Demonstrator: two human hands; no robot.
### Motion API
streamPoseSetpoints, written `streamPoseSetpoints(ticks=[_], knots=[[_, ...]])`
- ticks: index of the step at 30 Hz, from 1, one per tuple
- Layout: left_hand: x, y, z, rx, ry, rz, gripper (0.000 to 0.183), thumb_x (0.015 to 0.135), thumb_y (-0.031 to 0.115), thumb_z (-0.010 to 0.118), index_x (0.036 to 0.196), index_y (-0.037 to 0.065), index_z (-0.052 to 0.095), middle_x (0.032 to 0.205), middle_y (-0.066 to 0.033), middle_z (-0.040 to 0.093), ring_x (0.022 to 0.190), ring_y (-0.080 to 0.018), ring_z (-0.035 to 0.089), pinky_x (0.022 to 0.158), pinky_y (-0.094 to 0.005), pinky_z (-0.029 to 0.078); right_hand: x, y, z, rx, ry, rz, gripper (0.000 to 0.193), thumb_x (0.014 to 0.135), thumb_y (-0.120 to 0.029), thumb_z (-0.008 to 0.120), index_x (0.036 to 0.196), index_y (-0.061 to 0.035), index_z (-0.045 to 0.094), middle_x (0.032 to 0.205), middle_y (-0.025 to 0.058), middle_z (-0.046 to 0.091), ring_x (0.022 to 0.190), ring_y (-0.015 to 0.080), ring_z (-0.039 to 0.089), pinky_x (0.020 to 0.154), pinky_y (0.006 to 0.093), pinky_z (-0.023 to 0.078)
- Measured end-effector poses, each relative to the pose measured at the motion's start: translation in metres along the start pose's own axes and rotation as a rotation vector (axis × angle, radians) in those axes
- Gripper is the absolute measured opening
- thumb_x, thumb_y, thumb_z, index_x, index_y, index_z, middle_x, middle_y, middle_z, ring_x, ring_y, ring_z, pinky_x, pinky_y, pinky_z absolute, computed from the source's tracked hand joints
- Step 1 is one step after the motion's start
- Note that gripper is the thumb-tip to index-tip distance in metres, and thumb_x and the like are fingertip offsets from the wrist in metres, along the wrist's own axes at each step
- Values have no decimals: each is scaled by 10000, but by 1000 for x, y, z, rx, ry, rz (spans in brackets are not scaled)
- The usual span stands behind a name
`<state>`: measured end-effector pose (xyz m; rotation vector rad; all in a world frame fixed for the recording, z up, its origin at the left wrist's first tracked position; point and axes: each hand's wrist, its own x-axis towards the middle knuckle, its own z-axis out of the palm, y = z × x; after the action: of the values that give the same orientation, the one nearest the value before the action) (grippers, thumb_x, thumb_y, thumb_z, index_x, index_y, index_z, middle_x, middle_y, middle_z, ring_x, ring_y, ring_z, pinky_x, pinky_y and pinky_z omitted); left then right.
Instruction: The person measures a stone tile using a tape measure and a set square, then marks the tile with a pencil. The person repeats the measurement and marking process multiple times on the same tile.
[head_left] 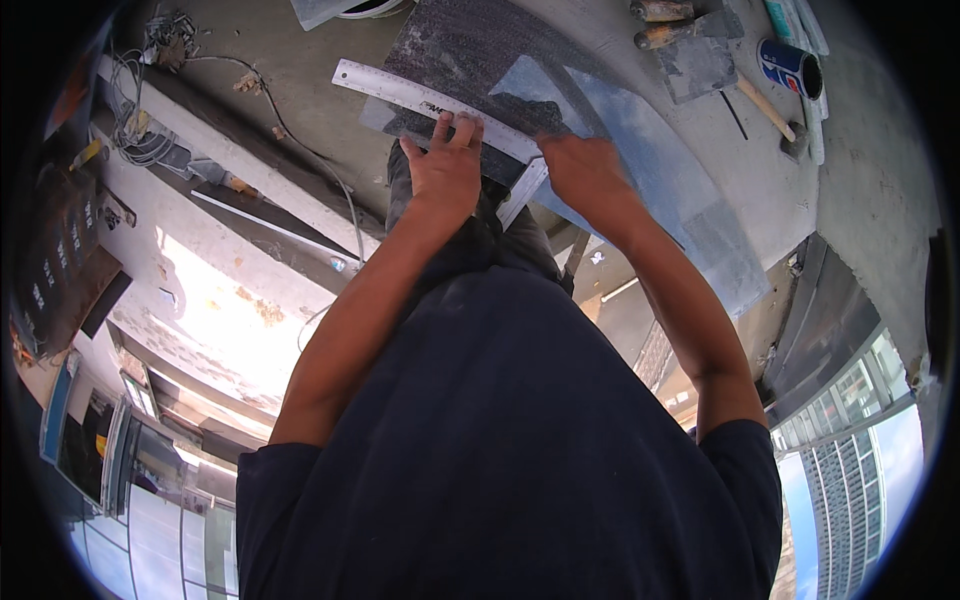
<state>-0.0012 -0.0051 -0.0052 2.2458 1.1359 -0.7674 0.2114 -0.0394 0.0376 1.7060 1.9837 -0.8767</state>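
A metal L-square [400, 92] lies across a dark, dusty flat sheet [450, 45], its long ruled blade slanting from upper left down to the right. Its short arm [522, 188] points back toward my body. My left hand [446, 172] presses on the blade's near edge with its fingers spread. Close to the square's corner, my right hand [588, 178] is closed, knuckles up; whatever its fingers hold is hidden. Beneath and right of that hand spreads a glossy grey-blue sheet [665, 200]. My dark trousers show under the square.
At the upper right lie wooden-handled trowels [695, 65], a hammer [770, 107] and a dark blue can [788, 68]. A loose grey cable [300, 143] runs along the left beside a pale ledge [225, 135]. Coiled wire [135, 110] sits farther left.
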Motion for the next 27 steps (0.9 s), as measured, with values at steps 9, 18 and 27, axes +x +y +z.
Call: streamPoseSetpoints(ticks=[9,18,27], knots=[[0,-1,-2,-53,3,7,688,1043,120,526,1704,140,337,1696,-20,344,1640,-288,302,1204,-800,309,-28,16,13,37,-17,52,417,973,-40,551,1368,-33,685,962,199,774,888,384,783,767,514,614],[-2,0,-1,-5,8,7,683,1045,160,534,1700,127,346,1705,-33,337,1637,-305,295,1212,-789,296,-14,11,2,2,-47,70,488,939,-8,571,1416,-51,661,1015,212,779,927,417,775,809,541,618],[-2,-2,-9,-68,-69,0,566,1084,236,535,1624,81,462,1679,-105,463,1604,-289,361,1219,-795,272,124,-94,-55,82,151,-107,321,978,-123,648,1277,-17,687,1023,198,795,979,379,797,802,508,637]])
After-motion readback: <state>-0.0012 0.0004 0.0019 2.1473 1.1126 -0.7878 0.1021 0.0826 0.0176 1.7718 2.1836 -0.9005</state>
